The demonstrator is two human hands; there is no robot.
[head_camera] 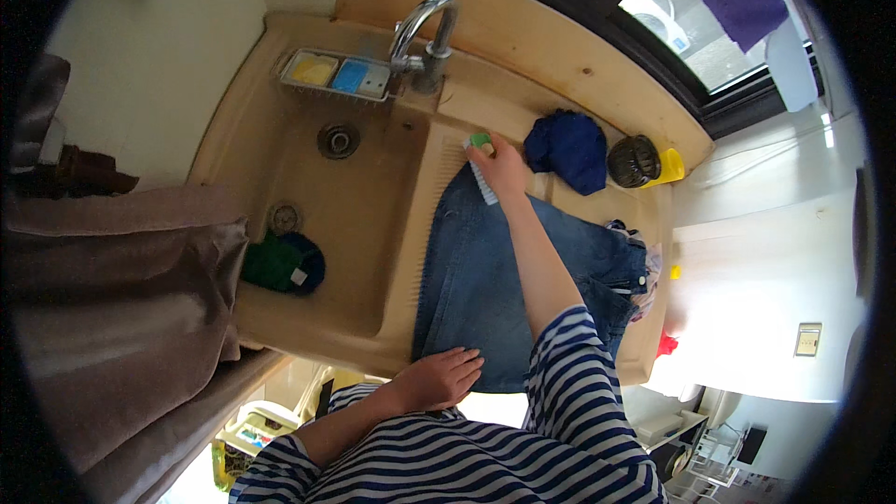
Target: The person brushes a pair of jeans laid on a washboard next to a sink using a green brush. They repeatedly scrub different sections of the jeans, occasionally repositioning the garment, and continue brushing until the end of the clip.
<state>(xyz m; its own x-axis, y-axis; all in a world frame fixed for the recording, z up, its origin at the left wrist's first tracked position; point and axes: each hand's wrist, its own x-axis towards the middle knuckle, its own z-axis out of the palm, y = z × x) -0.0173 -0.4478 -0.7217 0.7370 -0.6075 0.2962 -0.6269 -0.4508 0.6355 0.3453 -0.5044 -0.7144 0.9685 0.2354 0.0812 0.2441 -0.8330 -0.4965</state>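
Note:
A blue denim garment [490, 273], with a buttoned waistband at its right end, lies spread over the ribbed washboard part of a beige sink counter. My right hand [500, 168] grips a scrub brush [481, 171] with a green and white body and pale bristles, at the garment's far edge. Flat on the near edge of the denim rests my left hand [441, 378], fingers together and nothing seen in it. Beyond the garment sits a bundled dark blue cloth [568, 150].
Left of the denim is the sink basin [350, 224], holding a green and blue cloth [283, 262]. A chrome faucet [434, 21] stands behind, beside a soap tray [336, 75]. A dark round object [633, 161] and yellow cup [672, 168] stand at the back right.

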